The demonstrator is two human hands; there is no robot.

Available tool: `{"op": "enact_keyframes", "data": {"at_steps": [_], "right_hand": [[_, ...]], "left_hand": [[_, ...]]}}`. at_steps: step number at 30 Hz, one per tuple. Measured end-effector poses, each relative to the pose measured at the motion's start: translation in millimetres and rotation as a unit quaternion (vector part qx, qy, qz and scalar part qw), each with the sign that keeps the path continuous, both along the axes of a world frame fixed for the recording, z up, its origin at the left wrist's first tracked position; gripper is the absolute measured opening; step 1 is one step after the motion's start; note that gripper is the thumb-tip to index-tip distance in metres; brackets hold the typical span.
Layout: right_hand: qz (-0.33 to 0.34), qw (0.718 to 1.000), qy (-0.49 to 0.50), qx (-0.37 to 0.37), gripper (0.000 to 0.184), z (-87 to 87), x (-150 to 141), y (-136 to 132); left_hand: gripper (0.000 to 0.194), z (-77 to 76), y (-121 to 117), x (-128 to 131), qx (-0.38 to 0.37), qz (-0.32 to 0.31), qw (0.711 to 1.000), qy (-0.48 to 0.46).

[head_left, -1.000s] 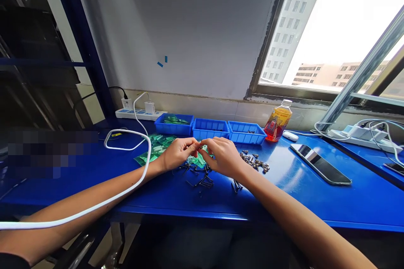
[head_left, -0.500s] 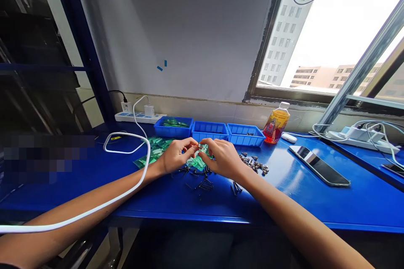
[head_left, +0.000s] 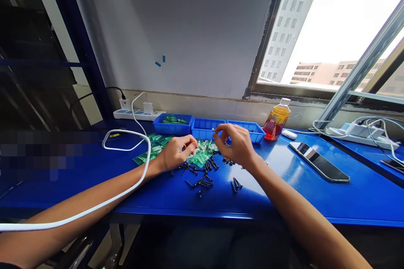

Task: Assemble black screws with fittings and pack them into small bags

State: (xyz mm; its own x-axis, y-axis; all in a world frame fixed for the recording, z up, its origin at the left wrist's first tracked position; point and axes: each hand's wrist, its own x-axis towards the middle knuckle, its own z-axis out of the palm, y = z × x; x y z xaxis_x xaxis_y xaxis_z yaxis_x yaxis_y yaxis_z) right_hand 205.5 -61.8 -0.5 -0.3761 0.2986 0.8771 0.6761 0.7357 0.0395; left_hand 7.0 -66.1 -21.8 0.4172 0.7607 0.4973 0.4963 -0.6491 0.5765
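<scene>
My left hand (head_left: 179,151) is closed in a pinch over the pile of clear green plastic pieces (head_left: 202,157); whatever its fingertips hold is too small to make out. To its right and slightly higher, my right hand (head_left: 236,143) pinches a small whitish piece (head_left: 213,130) between thumb and forefinger, in front of the middle blue bin (head_left: 202,125). Black screws (head_left: 205,181) lie scattered just below the green pile. Small metal parts (head_left: 227,161) are partly hidden by my right hand.
A left blue bin (head_left: 160,127) holds green pieces; a right blue bin (head_left: 257,136) stands beside a drink bottle (head_left: 277,121). A phone (head_left: 318,162) lies at right. A white cable (head_left: 126,193) loops over my left forearm. More screws (head_left: 236,185) lie near the front.
My right hand has moved away from my left, up and to the right, carrying a small whitish piece. The left hand stays about where it was, still pinched.
</scene>
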Motion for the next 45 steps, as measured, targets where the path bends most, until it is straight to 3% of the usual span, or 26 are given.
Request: {"op": "enact_keyframes", "data": {"at_steps": [4,7,9,11,14,18,21,26,31,38,45], "right_hand": [[-0.178,0.976,0.111,-0.060,0.024,20.9,35.3,13.4],[-0.339,0.917,0.054,-0.204,0.028,29.9,65.9,23.1],[-0.386,0.875,-0.018,-0.293,0.028,32.9,83.1,26.1],[-0.387,0.840,-0.067,-0.374,0.025,34.9,94.4,25.8],[-0.311,0.809,-0.148,-0.476,0.019,36.8,97.1,22.5],[-0.274,0.779,-0.237,-0.511,0.019,34.0,79.9,20.0],[-0.264,0.797,-0.250,-0.483,0.022,28.1,63.9,20.1],[-0.182,0.853,-0.247,-0.422,0.019,19.4,44.5,17.6],[-0.103,0.882,-0.259,-0.379,0.014,9.4,27.8,13.4],[-0.047,0.905,-0.265,-0.331,0.012,-2.2,10.7,6.2],[-0.021,0.876,-0.319,-0.362,0.012,-1.4,1.6,-6.1]], "left_hand": [[0.024,-0.1,0.0,0.9,-0.002,0.001,1.000,0.011],[0.024,-0.9,0.1,1.7,0.001,0.009,1.000,0.023],[0.025,-1.1,-0.3,1.6,0.005,0.012,0.999,0.034],[0.025,-0.8,-1.0,1.2,0.006,0.014,0.999,0.047],[0.026,0.2,-1.9,0.8,-0.004,0.010,0.998,0.066],[0.026,0.9,-1.4,0.8,-0.016,-0.001,0.997,0.081],[0.026,0.0,-0.6,0.8,-0.018,-0.010,0.996,0.088],[0.025,-2.6,0.6,0.4,-0.013,-0.021,0.995,0.097],[0.023,-3.4,2.1,0.1,0.000,-0.028,0.994,0.103],[0.025,-4.0,2.1,-0.8,0.015,-0.040,0.992,0.119],[0.025,-4.3,0.2,-0.9,0.020,-0.061,0.991,0.118]]}}
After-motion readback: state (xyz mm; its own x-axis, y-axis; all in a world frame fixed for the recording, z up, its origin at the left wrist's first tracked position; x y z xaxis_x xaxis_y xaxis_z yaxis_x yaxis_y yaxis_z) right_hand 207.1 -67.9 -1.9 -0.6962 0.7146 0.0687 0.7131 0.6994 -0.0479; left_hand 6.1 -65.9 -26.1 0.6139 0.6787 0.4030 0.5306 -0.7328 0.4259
